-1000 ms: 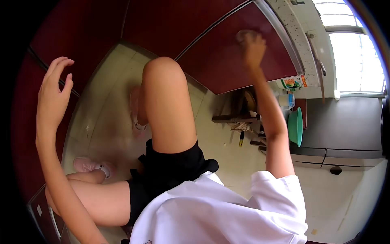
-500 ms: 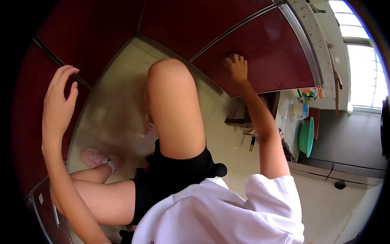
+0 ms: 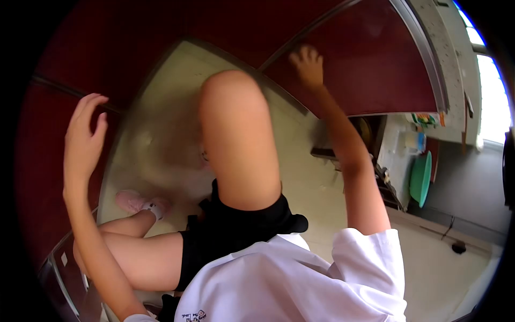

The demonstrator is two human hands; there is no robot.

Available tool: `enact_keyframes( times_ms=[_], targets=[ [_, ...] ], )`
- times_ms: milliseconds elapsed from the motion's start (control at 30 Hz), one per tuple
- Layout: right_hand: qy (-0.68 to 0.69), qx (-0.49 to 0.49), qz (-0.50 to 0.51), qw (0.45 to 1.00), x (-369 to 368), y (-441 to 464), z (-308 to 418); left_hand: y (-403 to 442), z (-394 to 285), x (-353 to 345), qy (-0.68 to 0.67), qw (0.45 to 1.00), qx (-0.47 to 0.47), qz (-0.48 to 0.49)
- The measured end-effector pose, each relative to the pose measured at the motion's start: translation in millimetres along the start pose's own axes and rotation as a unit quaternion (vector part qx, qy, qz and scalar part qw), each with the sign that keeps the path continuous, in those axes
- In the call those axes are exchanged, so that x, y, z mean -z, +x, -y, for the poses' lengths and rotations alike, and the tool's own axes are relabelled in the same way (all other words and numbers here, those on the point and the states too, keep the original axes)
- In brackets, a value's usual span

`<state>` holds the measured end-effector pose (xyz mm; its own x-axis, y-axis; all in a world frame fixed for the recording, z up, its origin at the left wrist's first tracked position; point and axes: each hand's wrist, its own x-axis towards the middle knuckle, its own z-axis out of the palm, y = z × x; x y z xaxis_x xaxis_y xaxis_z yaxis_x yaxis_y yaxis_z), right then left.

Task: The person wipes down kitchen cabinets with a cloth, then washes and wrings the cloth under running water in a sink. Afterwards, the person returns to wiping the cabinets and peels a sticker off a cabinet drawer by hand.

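Note:
My right hand point(image 3: 308, 65) is against the dark red cabinet door point(image 3: 370, 64), close to its left edge. Motion smears its fingers, which are bent over something dark that showed half a second ago; now that thing is hidden beneath them. On the other side, my left hand point(image 3: 86, 137) hangs with thumb and fingers apart, holding nothing. It is in front of another dark red cabinet front point(image 3: 59, 155); whether it touches that front I cannot tell.
My raised knee point(image 3: 236, 123) stands between the two hands, above the pale tiled floor point(image 3: 155, 102). At right are a speckled counter point(image 3: 445, 53), a green basin point(image 3: 421, 180) and a clear container point(image 3: 414, 141) with a blue part. My foot in a pink shoe point(image 3: 130, 201) rests at lower left.
My right hand has slid up and left over the door, towards its edge. The view has shifted slightly, so the surroundings sit further right. My left hand keeps its shape.

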<state>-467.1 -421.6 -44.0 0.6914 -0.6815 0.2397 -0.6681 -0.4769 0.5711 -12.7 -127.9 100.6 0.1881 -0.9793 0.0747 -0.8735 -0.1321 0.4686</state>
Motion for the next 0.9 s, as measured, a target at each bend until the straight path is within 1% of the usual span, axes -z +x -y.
enact_keyframes(
  times_ms=[33, 67, 100, 133, 167, 200, 267, 300, 367, 433, 467, 500, 567, 600, 633, 667, 700, 733, 767, 800, 833, 867, 900],
  targets=[
    [0.016, 0.064, 0.014, 0.998, -41.2, -9.0, 23.7, -4.5, -2.2, 2.5, -0.002, 1.000, 0.012, -0.002],
    [0.056, 0.047, 0.056, 0.996, -61.0, -19.7, 45.5, -9.4, 2.7, 3.1, 0.005, 1.000, 0.004, -0.004],
    [0.100, -0.003, 0.091, 0.991, -79.9, -31.4, 63.3, -11.6, 8.6, 1.0, 0.008, 1.000, -0.007, -0.004],
    [0.133, -0.025, 0.166, 0.977, -74.3, -42.8, 71.3, -12.8, 8.4, 2.2, -0.003, 1.000, 0.018, 0.000],
    [0.175, -0.026, 0.306, 0.936, -52.6, -34.9, 74.1, -14.8, 6.9, 4.6, -0.020, 0.999, 0.045, -0.001],
    [0.162, 0.017, 0.349, 0.923, -41.1, -31.6, 75.1, -12.8, 4.6, 10.4, 0.004, 0.999, 0.037, 0.000],
    [0.187, 0.067, 0.382, 0.903, -15.0, -33.2, 66.9, -11.8, 6.1, 13.7, 0.015, 1.000, 0.020, 0.002],
    [0.180, 0.078, 0.374, 0.907, -2.7, -30.0, 58.3, -12.0, -6.3, 19.1, 0.014, 0.999, 0.043, 0.025],
    [0.260, 0.059, 0.374, 0.888, 29.6, -17.6, 39.8, -13.9, -1.5, 17.8, 0.038, 0.992, 0.075, 0.097],
    [0.236, 0.121, 0.326, 0.908, 40.3, 15.2, 20.9, -16.7, 11.3, 8.7, 0.055, 0.974, 0.125, 0.182],
    [0.282, 0.143, 0.255, 0.914, 48.8, 37.8, 9.2, -14.1, 6.8, 11.7, 0.062, 0.953, 0.179, 0.236],
    [0.328, 0.165, 0.185, 0.912, 65.0, 64.0, 0.8, -12.9, 3.4, 13.0, 0.062, 0.952, 0.188, 0.233],
    [0.352, 0.126, 0.108, 0.921, 172.9, 124.0, 14.9, -9.0, -2.4, 12.2, 0.073, 0.950, 0.189, 0.238],
    [0.434, 0.122, 0.012, 0.892, 217.7, 145.9, 28.4, -6.4, -3.4, 11.4, 0.070, 0.960, 0.162, 0.219],
    [0.512, 0.116, -0.083, 0.847, 252.7, 162.7, 44.4, -2.2, -3.5, 10.6, 0.059, 0.965, 0.142, 0.211],
    [0.542, 0.119, -0.168, 0.815, 275.8, 176.2, 64.9, 0.5, -1.8, 10.1, 0.049, 0.970, 0.128, 0.201],
    [0.581, 0.124, -0.250, 0.765, 292.2, 191.2, 92.0, 1.9, -0.2, 10.6, 0.027, 0.976, 0.119, 0.183],
    [0.661, 0.111, -0.218, 0.710, 310.6, 196.9, 117.9, 4.2, -4.7, 14.2, 0.035, 0.969, 0.140, 0.199],
    [0.738, 0.102, -0.175, 0.644, 324.9, 199.4, 147.8, 3.3, 0.6, 8.6, 0.019, 0.973, 0.140, 0.181],
    [0.727, 0.139, -0.214, 0.637, 316.9, 207.7, 175.6, 6.9, -8.8, 20.8, 0.065, 0.949, 0.183, 0.246],
    [0.671, 0.198, -0.256, 0.667, 320.7, 207.3, 188.1, 16.3, -14.2, 19.5, 0.075, 0.933, 0.199, 0.291],
    [0.621, 0.251, -0.266, 0.693, 327.2, 200.9, 188.8, 17.0, -8.5, -6.5, 0.087, 0.949, 0.159, 0.260],
    [0.568, 0.305, -0.264, 0.717, 338.9, 193.1, 185.9, 4.3, -7.6, -0.2, 0.079, 0.941, 0.169, 0.281]
  ],
)
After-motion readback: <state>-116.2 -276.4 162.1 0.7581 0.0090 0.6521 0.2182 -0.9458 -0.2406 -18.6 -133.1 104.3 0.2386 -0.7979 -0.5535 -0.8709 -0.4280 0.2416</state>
